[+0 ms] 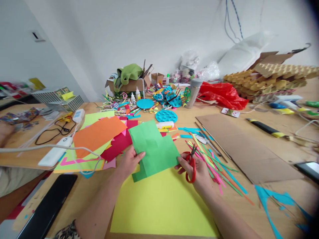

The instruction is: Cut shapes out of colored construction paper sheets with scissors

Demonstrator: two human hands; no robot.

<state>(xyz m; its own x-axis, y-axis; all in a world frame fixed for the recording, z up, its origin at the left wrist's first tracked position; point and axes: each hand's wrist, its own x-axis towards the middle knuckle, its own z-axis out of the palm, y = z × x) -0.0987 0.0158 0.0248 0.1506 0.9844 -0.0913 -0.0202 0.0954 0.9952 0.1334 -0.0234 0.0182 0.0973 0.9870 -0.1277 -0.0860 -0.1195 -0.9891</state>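
Observation:
My left hand (131,161) pinches the left edge of a green sheet of paper (154,149), thumb on top. The sheet has a notch cut from its upper right and is raised above a large yellow sheet (161,205) lying on the table. My right hand (195,169) holds red-handled scissors (191,164) with the blades pointing up and away. Its thumb and fingertips also touch the right corner of the green paper. Just right of that hand lies a pile of thin coloured paper strips (219,169).
Orange paper (99,134) and other sheets lie left, beside a power strip (56,151) and black phone (48,205). A cardboard sheet (239,146) and box cutter (265,127) are right. Behind stand a glue stick (165,125), blue discs (166,116), and a bottle (193,93).

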